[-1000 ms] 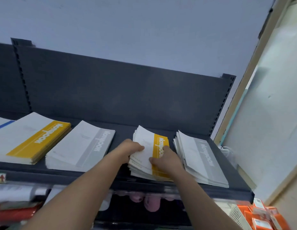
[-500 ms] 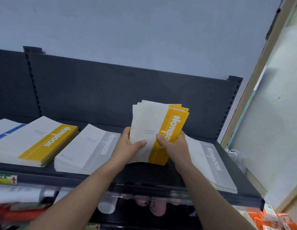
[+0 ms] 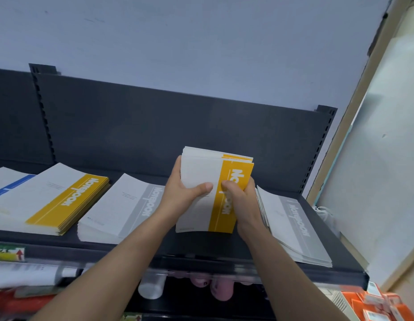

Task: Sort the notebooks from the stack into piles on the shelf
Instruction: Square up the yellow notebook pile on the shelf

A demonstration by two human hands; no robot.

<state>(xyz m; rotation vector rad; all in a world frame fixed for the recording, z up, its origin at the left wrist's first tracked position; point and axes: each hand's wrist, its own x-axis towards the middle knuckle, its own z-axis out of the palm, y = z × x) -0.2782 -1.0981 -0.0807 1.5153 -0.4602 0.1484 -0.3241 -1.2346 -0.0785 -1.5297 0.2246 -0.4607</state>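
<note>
The stack of white paper notebooks with yellow bands [image 3: 196,172] has lifted off the dark metal shelf [image 3: 201,253] — upright above its middle, left hand [image 3: 180,195] and right hand [image 3: 243,200] gripping its sides, thumbs pressing the cover. A yellow-banded pile [image 3: 51,200] and a grey-banded pile [image 3: 122,209] already lie on the shelf's left part — the held stack looks yet unsorted.

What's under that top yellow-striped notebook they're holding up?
Beneath the yellow-striped white paper notebook, more stacked notebooks show only as edges, one yellow. Their covers are hidden.
</note>
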